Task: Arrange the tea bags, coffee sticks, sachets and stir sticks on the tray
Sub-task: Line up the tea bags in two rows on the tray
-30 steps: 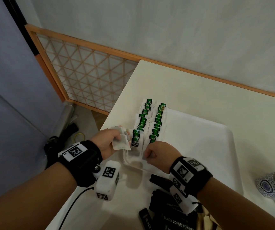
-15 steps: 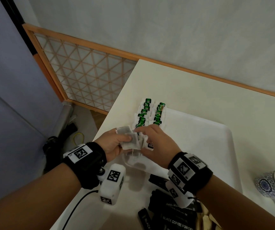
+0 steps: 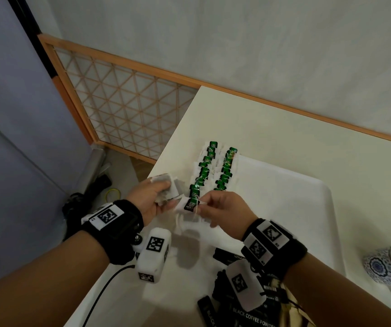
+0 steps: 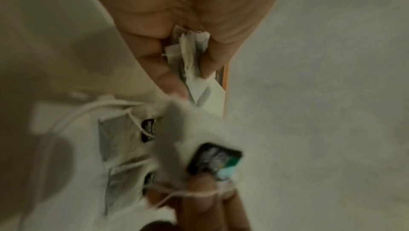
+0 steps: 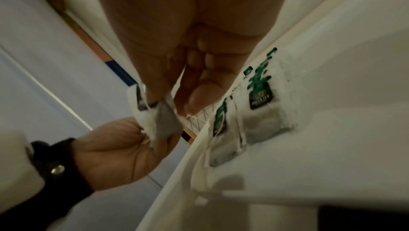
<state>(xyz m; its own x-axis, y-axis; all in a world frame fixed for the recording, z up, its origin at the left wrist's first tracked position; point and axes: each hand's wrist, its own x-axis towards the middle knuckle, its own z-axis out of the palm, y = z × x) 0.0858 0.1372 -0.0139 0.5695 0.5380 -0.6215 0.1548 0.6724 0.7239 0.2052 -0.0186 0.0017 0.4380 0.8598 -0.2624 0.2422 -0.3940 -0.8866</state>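
Note:
Two rows of tea bags (image 3: 213, 171) with green tags lie along the left side of the white tray (image 3: 295, 208); the right wrist view shows these rows (image 5: 261, 98) too. My left hand (image 3: 163, 194) grips a small bunch of tea bags (image 3: 168, 188) just left of the rows, also visible in the left wrist view (image 4: 188, 54). My right hand (image 3: 201, 206) pinches a single tea bag (image 3: 189, 205) by its dark tag and string, just above the rows' near end. That single tea bag (image 5: 159, 122) still touches the left hand's fingers.
Black coffee sticks (image 3: 248, 315) lie in a heap at the near edge, below my right wrist. A blue-patterned cup (image 3: 390, 265) stands right of the tray. The table's left edge (image 3: 166, 147) runs just beside the rows, with the floor and a lattice screen beyond.
My right hand left the rows' near end, reached into the left hand's bunch, and now draws one tea bag out to the right. The left hand has risen slightly with its bunch.

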